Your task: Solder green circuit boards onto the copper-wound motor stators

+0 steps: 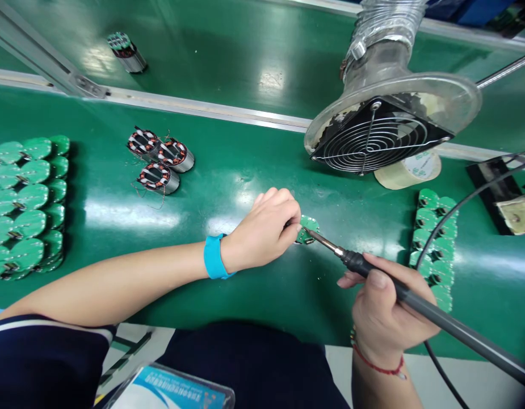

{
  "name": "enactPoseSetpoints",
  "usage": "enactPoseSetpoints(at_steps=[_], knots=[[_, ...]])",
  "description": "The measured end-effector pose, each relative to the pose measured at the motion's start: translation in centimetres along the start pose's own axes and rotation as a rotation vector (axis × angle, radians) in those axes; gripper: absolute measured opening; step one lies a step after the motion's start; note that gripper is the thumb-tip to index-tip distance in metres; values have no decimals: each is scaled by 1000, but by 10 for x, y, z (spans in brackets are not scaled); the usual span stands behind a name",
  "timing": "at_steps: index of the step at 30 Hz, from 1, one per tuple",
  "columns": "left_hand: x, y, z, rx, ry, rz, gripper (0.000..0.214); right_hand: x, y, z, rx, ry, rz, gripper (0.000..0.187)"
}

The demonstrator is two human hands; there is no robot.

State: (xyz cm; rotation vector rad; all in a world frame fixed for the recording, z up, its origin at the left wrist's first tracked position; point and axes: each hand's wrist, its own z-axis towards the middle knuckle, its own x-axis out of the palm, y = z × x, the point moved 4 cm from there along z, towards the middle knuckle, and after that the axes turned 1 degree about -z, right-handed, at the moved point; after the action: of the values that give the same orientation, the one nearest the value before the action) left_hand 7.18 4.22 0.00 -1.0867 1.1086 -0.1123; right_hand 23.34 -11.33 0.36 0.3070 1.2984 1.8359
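Nearest the lens, a dark navy sleeve (41, 363) and a clear-cased blue card (177, 392) are seen at the bottom edge, with the person's lap between them. Just above, the right hand (387, 309) is curled shut around the grip of a soldering iron (398, 289), thumb laid along the top, a red cord worn at the wrist; the black handle is run off to the lower right and a cable is looped away behind it. The iron's metal tip is brought right onto a small round green circuit board (308, 229), which is lying on the green bench mat (245, 170) near the middle of the view. That board is pinched at its left edge by the left hand (266, 230), fingers bunched tight over it so that whatever sits beneath the board cannot be made out. A blue wristband (214, 257) is worn on that arm. To the right, a stack of similar green boards (432, 244) is laid out in rows, just beside the iron. Far left, a bigger batch of round green boards (26, 204) is lined up in columns. Behind the left hand, well apart, three wound motor stators (160, 162) are clustered on their sides, and a fourth stator (126, 52) is stood alone on the far belt. Overhead right, a fume extractor hood (390, 119) with a wire grille is hung close above the work, a roll of tape (409, 170) tucked under it.
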Motion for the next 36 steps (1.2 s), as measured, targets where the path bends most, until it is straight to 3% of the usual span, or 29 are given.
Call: enactPoseSetpoints(at_steps=[10,14,19,23,28,30,34,36], knots=[[0,-2,1,9,-5,66,21,0,-2,-3,-30,4,34,11],[1,-3,2,2,8,88,21,2,4,2,-62,-3,18,25],[0,-4,3,-17,16,105,20,27,6,7,-52,266,-180,44],[-12,8,3,-49,53,6,4,54,0,3,-95,501,-294,53],[-19,27,1,-99,339,32,6,66,-7,9,-58,591,-273,54],[-21,28,0,-92,375,91,11,67,-8,14,-56,640,-267,53],[-34,17,2,3,180,254,20,67,-11,20,-47,690,-272,51],[-38,11,3,63,81,225,18,68,-12,20,-57,702,-273,52]])
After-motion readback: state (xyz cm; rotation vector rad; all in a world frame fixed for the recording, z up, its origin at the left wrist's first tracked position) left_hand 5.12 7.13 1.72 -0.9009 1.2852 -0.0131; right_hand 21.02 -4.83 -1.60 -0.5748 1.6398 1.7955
